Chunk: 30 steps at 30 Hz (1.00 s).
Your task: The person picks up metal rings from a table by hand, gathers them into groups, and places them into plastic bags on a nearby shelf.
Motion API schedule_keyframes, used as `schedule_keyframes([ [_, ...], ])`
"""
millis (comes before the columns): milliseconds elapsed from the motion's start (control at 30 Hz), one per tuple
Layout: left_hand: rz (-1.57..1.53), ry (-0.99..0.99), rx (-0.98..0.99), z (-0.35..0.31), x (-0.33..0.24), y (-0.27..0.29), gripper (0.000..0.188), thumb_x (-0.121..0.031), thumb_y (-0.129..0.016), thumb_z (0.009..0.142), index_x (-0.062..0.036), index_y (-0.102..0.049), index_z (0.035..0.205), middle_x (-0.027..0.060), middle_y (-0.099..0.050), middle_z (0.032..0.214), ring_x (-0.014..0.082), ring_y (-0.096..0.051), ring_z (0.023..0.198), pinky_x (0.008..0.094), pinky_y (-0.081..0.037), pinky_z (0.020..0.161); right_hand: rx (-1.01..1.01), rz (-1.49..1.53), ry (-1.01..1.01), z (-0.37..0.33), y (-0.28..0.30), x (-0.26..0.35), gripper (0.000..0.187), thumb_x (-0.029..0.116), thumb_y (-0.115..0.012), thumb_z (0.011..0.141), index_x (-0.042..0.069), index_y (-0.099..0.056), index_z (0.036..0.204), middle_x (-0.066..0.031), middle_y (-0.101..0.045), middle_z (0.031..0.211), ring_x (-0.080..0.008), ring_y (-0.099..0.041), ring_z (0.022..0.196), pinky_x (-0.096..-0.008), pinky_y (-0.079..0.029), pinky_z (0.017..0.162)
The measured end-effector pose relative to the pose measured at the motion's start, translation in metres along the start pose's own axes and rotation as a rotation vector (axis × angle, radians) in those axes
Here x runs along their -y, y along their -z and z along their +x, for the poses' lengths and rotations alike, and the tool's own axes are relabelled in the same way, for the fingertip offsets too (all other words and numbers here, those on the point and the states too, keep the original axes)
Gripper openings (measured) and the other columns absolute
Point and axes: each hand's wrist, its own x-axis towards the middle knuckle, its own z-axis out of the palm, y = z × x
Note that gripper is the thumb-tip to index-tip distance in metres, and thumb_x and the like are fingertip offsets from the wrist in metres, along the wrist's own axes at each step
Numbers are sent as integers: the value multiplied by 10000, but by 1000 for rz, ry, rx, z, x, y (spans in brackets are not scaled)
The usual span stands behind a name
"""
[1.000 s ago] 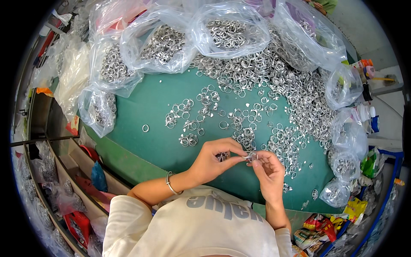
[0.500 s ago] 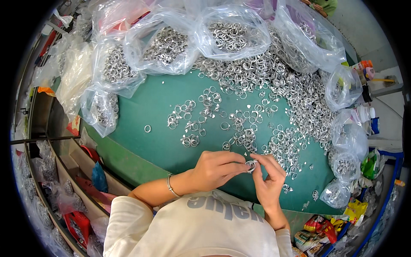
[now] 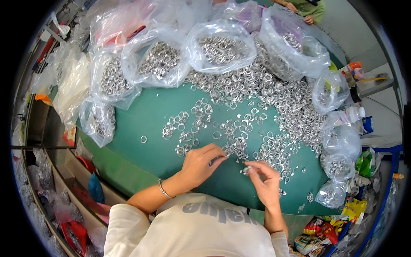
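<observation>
My left hand (image 3: 200, 165) is above the near part of the green table, thumb and index finger pinched together. A tiny bright bit shows at their tips, too small to name, and a dark metal band shows by its fingers. To its right, my right hand (image 3: 266, 182) pinches a silver ring (image 3: 247, 170) between thumb and fingertips. The two hands are apart. Just beyond them lie small groups of loose silver rings (image 3: 239, 143), and a larger scatter of rings (image 3: 276, 152) is beyond my right hand. One single ring (image 3: 143, 139) lies off to the left.
A large heap of rings (image 3: 295, 113) covers the far right of the green table (image 3: 141, 111). Clear plastic bags of rings (image 3: 220, 49) line the far edge and right side. Drawers and bags (image 3: 68, 171) stand at left. Another person's hand (image 3: 309, 19) shows at the far right.
My hands have moved apart; the left has drawn away to the left, off the ring that my right hand still pinches. The whole view has shifted slightly.
</observation>
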Motion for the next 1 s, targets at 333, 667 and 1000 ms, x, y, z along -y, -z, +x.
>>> schedule_keyframes([
  [333,85,119,73,-5,28,-12,92,-53,-694,745,-50,-648,825,77,-640,844,279,-628,704,331,-497,580,40,29,-38,7,25,-12,140,1,-726,730,-7,-660,854,-73,-664,767,-113,-602,687,-248,-481,653],
  [667,50,75,-7,3,34,-9,98,-58,-702,737,-44,-642,814,67,-645,838,259,-604,591,337,-477,517,-954,-614,857,111,132,96,119,-88,-671,728,-26,-592,793,-75,-606,763,-159,-542,681,-263,-442,658],
  [1000,30,113,-24,7,35,-5,115,-76,-711,741,-53,-663,843,68,-653,861,247,-627,633,311,-500,540,-1092,-966,1132,231,152,149,301,55,-733,721,36,-627,1002,-119,-624,907,-268,-572,829,-366,-424,751],
])
